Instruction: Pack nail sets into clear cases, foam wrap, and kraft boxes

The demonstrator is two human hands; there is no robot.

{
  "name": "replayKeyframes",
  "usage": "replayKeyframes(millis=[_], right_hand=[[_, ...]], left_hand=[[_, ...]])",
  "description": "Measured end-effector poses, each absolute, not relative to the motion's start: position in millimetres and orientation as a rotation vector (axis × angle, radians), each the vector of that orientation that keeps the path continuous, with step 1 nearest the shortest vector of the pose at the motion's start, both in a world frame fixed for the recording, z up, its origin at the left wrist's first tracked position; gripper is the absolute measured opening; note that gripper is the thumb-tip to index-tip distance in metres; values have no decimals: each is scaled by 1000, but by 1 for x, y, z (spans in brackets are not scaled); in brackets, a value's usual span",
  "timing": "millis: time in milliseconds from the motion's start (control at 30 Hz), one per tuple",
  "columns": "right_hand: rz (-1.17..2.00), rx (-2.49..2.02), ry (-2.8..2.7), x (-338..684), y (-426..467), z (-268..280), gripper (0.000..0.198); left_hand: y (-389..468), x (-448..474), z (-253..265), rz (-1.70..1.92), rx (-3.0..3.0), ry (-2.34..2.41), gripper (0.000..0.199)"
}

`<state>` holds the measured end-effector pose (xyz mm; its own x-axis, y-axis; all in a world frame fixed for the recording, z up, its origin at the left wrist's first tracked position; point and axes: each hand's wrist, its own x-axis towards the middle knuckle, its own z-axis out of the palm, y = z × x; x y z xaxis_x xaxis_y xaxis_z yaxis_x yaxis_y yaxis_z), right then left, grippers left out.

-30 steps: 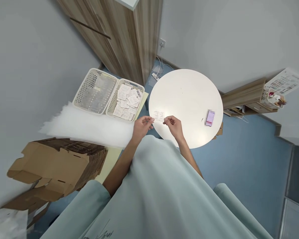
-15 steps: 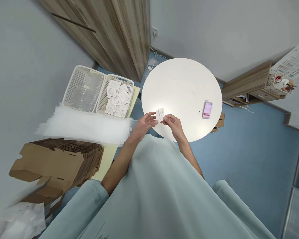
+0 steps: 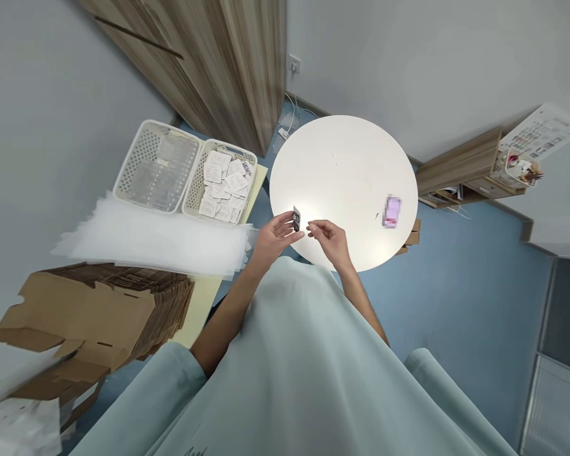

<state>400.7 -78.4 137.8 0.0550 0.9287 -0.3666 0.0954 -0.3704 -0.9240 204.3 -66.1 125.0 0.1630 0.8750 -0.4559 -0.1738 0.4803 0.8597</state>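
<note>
left hand (image 3: 272, 239) fingers pinch small card (image 3: 296, 219), edge-on, dark side showing, perhaps a blister pack | right hand (image 3: 330, 240) just beside it, fingertips together, holding nothing | both over round white counter (image 3: 346, 171) near edge

You have two hands up, left hand (image 3: 272, 235) and right hand (image 3: 329, 239), one small card (image 3: 296, 219) between them, one round table (image 3: 342, 171), two white baskets (image 3: 152, 166), one blurred pink item (image 3: 392, 211)
</note>
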Motion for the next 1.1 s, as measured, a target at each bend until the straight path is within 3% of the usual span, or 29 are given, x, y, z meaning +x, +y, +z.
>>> replayKeyframes(millis=[200, 467, 833, 1100], right_hand=[[1266, -1637, -1138, 378, -71, 147, 43], [1318, -1599, -1075, 369, -61, 141, 51], [1367, -1522, -1067, 349, -49, 151, 50], [1408, -1442, -1091, 338, -46, 166, 46]], left_hand=[[-67, 197, 124, 872, 909, 1293, 85], [-60, 169, 116, 951, 747, 1259, 58], [-57, 141, 110, 844, 390, 875, 54], [-53, 136, 124, 668, 413, 606, 69]])
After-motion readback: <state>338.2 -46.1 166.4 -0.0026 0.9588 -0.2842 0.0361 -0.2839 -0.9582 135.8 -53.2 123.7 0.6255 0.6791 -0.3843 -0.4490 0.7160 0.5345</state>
